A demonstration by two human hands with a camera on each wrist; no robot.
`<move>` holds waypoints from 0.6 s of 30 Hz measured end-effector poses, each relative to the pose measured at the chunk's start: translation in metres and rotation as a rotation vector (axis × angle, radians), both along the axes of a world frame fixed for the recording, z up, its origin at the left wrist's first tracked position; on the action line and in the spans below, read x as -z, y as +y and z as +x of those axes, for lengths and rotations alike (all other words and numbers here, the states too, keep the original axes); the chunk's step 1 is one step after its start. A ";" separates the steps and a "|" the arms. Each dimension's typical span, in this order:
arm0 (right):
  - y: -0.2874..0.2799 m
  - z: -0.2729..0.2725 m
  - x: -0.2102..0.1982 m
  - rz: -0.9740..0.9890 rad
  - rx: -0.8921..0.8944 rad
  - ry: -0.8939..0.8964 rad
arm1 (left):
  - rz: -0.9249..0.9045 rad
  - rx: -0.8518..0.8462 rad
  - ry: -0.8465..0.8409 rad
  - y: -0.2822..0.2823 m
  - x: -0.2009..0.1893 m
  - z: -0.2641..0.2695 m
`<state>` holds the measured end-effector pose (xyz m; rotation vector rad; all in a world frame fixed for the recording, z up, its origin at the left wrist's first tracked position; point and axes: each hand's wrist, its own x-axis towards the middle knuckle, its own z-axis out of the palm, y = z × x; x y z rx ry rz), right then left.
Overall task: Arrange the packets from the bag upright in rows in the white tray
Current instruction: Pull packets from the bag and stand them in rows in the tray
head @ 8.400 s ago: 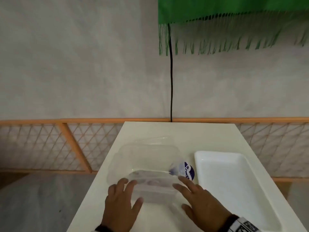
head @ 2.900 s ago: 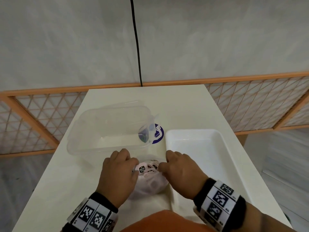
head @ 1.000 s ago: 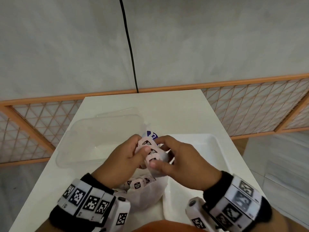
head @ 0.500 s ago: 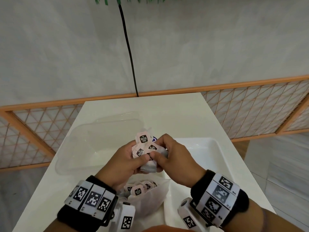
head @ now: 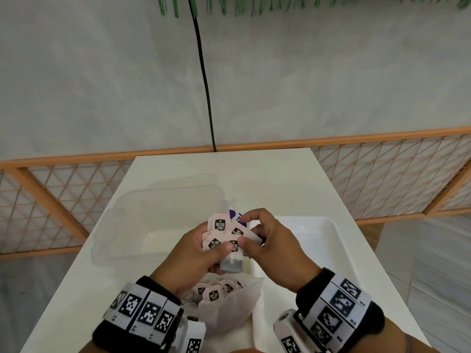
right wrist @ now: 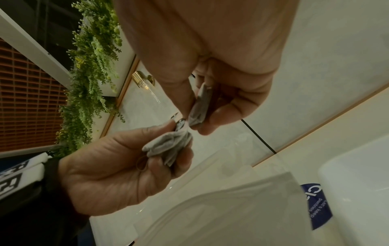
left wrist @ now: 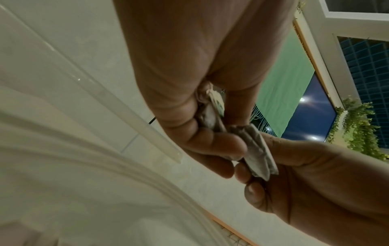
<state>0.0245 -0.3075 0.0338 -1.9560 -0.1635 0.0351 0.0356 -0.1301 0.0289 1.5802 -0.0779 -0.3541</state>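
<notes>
Both hands hold a bunch of pale pink tea packets [head: 224, 235] above the table, between the clear container and the white tray [head: 328, 240]. My left hand [head: 193, 253] grips several packets [right wrist: 168, 146] from the left. My right hand [head: 265, 240] pinches packets [right wrist: 200, 106] at the right of the bunch, and the same bunch of packets [left wrist: 258, 149] shows pinched between both hands in the left wrist view. Below the hands the white bag [head: 226, 309] lies open on the table with more packets [head: 214, 293] inside. The tray holds no packets where it shows.
A clear plastic container [head: 158, 220] lies on the left half of the white table [head: 267, 179], with a blue-labelled item [head: 235, 215] at its right end. An orange lattice fence [head: 382, 174] runs behind the table. A black cable [head: 204, 72] hangs down the wall.
The hands went from opening the bag on the table to lifting a bunch of packets out. Over the last second the bunch rose slightly and the fingers shifted on it.
</notes>
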 end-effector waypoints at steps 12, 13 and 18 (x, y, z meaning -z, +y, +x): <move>0.008 -0.001 -0.003 -0.051 -0.048 -0.070 | -0.084 -0.043 0.035 -0.001 -0.004 -0.003; 0.008 0.000 -0.003 -0.072 -0.044 -0.080 | -0.093 -0.044 0.042 -0.001 -0.005 -0.003; 0.007 0.000 0.002 -0.143 -0.084 -0.138 | -0.097 -0.064 0.065 0.000 -0.004 -0.003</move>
